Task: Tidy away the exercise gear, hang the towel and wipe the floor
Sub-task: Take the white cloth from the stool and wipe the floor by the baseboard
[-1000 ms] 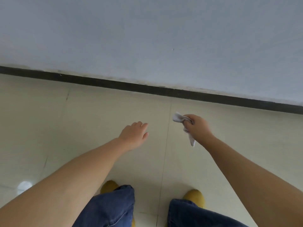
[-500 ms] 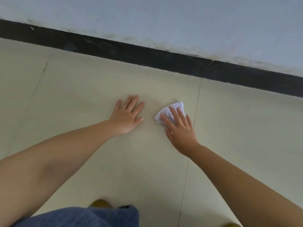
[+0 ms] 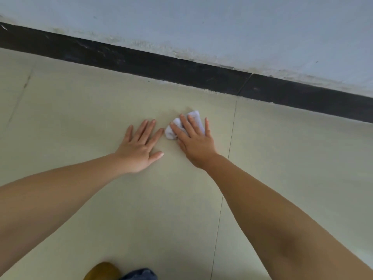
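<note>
Lying under the right hand fingers: white cloth.

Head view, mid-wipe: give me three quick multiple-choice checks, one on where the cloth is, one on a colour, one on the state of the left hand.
1. Where is the white cloth?
A. Draped over the left forearm
B. On the floor under the right hand
C. Hanging on the wall

2. What colour is the skirting strip at the foot of the wall?
A. Black
B. Red
C. White

3. How is the left hand?
A. Clenched in a fist
B. Gripping the cloth
C. Flat on the floor, fingers spread

Key: 1 B, straight fingers press it to the tile. 2 A, a dark band runs along the wall. 3 C, palm down, holding nothing.
</note>
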Demonstrator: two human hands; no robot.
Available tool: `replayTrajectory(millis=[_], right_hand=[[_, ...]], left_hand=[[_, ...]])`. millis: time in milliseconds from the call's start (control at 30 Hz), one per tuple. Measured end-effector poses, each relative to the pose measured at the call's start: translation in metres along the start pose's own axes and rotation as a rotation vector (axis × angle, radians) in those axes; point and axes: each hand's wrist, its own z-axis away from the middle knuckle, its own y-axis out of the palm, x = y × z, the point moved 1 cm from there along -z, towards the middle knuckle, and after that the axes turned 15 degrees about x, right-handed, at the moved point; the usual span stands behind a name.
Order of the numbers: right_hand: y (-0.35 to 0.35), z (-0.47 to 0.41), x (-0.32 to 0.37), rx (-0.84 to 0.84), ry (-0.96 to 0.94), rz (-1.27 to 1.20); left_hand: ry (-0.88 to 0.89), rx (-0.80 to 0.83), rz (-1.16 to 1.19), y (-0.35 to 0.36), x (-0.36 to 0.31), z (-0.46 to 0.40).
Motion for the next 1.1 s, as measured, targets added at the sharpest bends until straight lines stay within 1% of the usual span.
replayTrajectory(millis=[133, 233, 300, 333, 367, 400, 467, 567, 600, 667, 733, 800, 867, 933, 967, 1033, 1100], right_hand=[[0.007, 0.026, -0.067, -0.096, 0.317, -0.119], [0.021, 0.070, -0.112, -0.142, 0.579, -0.356], [0.029, 0.086, -0.113, -0.192, 0.741, -0.541], [0.033, 0.086, -0.102, -0.223, 0.787, -0.580], [0.034, 0.081, -0.085, -0.272, 0.787, -0.582], [0.032, 0.073, -0.064, -0.300, 0.739, -0.583], [0.027, 0.052, -0.020, -0.302, 0.554, -0.545], [0.019, 0.020, 0.031, -0.137, 0.215, -0.409], [0.014, 0.012, 0.036, -0.124, 0.131, -0.378], [0.001, 0.002, 0.025, -0.113, 0.029, -0.275], [-0.010, 0.001, -0.006, -0.052, 0.003, -0.260], [-0.015, 0.008, -0.049, -0.073, 0.120, -0.328], [-0.013, 0.027, -0.094, -0.139, 0.276, -0.365], [0.003, 0.063, -0.140, -0.163, 0.442, -0.383], [0.012, 0.087, -0.159, -0.179, 0.537, -0.429], [0.034, 0.131, -0.181, -0.236, 0.726, -0.540], [0.051, 0.154, -0.173, -0.248, 0.864, -0.584]], left_hand=[[0.015, -0.032, 0.008, 0.004, 0.000, -0.001], [0.013, -0.036, 0.014, 0.005, 0.000, -0.002], [0.016, -0.048, 0.019, 0.005, 0.000, -0.003], [0.016, -0.049, 0.020, 0.005, 0.000, -0.003], [0.015, -0.049, 0.022, 0.005, 0.000, -0.003], [0.014, -0.052, 0.024, 0.005, 0.000, -0.003], [0.014, -0.068, 0.024, 0.006, 0.000, -0.002], [0.015, -0.087, 0.034, 0.006, -0.001, -0.002], [0.014, -0.081, 0.038, 0.005, -0.002, -0.002], [0.011, -0.073, 0.037, 0.004, -0.002, -0.002], [0.010, -0.072, 0.029, 0.003, -0.003, -0.001], [0.013, -0.075, 0.033, 0.005, -0.003, -0.001], [0.016, -0.072, 0.043, 0.006, -0.002, -0.002], [0.018, -0.060, 0.051, 0.006, -0.001, -0.003], [0.019, -0.060, 0.052, 0.007, -0.001, -0.004], [0.017, -0.068, 0.042, 0.009, -0.001, -0.004], [0.015, -0.072, 0.044, 0.009, -0.001, -0.004]])
